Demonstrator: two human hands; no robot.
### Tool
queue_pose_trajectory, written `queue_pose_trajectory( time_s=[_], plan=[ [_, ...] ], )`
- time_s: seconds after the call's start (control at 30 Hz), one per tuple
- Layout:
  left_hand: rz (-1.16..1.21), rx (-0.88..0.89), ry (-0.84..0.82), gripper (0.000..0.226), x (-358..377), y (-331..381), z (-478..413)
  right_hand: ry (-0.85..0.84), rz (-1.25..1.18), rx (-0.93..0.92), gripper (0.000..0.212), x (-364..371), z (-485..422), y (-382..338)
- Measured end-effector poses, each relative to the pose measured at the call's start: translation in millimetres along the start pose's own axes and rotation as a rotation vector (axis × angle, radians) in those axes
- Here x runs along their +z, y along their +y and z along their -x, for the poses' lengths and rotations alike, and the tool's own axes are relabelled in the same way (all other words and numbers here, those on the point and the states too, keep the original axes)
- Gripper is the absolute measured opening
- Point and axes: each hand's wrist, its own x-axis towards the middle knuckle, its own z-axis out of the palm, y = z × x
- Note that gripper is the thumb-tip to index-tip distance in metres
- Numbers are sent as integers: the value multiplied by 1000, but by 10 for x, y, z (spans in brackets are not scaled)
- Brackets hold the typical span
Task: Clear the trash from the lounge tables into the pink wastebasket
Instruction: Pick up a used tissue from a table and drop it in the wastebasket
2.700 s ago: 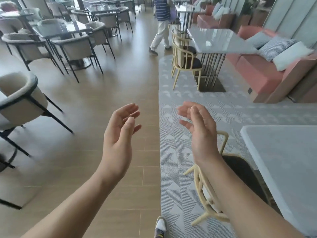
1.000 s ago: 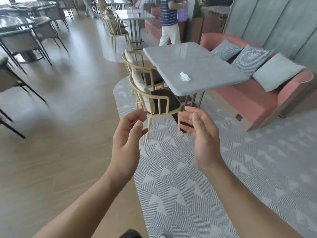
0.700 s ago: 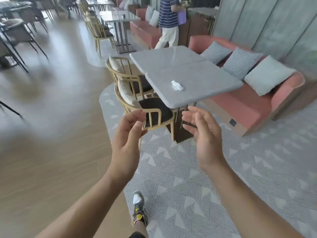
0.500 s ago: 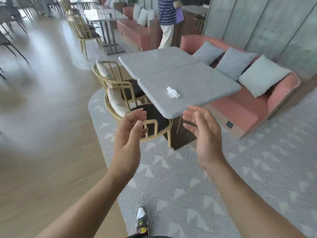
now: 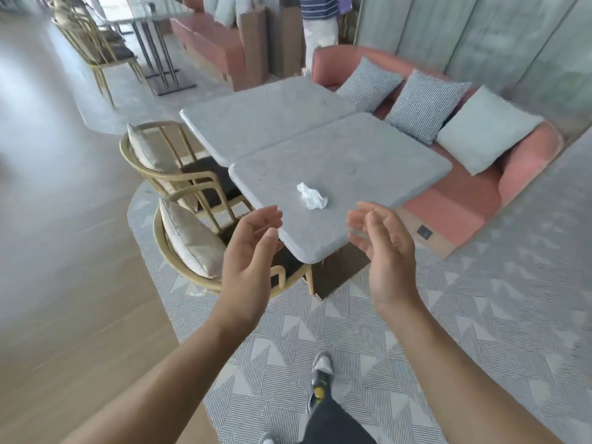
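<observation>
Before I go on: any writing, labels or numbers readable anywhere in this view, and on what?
None can be read.
Crumpled tissue on the grey table: no print visible.
Dark plate on the sofa base: too small and blurred to tell whether it bears text.

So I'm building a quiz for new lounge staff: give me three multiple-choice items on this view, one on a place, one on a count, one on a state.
1. Where does the crumpled tissue lie?
A. on the near grey table
B. on a chair seat
C. on the rug

2. How many cushions rest on the pink sofa beside that table?
A. one
B. three
C. five

3. What are the two hands doing?
A. both open and empty
B. the left holds the tissue
C. the right holds a cup

Answers: 1 A, the tissue sits on the near grey table, towards its front corner. 2 B, two checked and one plain. 3 A, the left hand and right hand hold nothing.
</observation>
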Motion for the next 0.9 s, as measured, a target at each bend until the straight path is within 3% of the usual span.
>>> queue_pose_trajectory(
  time_s=[0.2, 0.33, 0.4, 0.67, 0.9],
  plan=[
    [-31, -43, -1, 34, 312, -529, -1020, -2, 23, 80, 35, 77, -1107, 604],
    [-61, -81, 57, 41, 524, -906, -1707, -106, 104, 179, 17, 143, -1962, 1216],
    [-76, -117, 78, 41, 627, -1090, -2018, -153, 176, 233, 18, 202, -2363, 1513],
    [-137, -246, 158, 31, 761, -1538, -2702, -475, 755, 297, 61, 520, -3458, 2716],
    [-194, -353, 202, 43, 636, -1676, -2890, -811, 1137, 218, 78, 832, -3806, 3400]
  ],
)
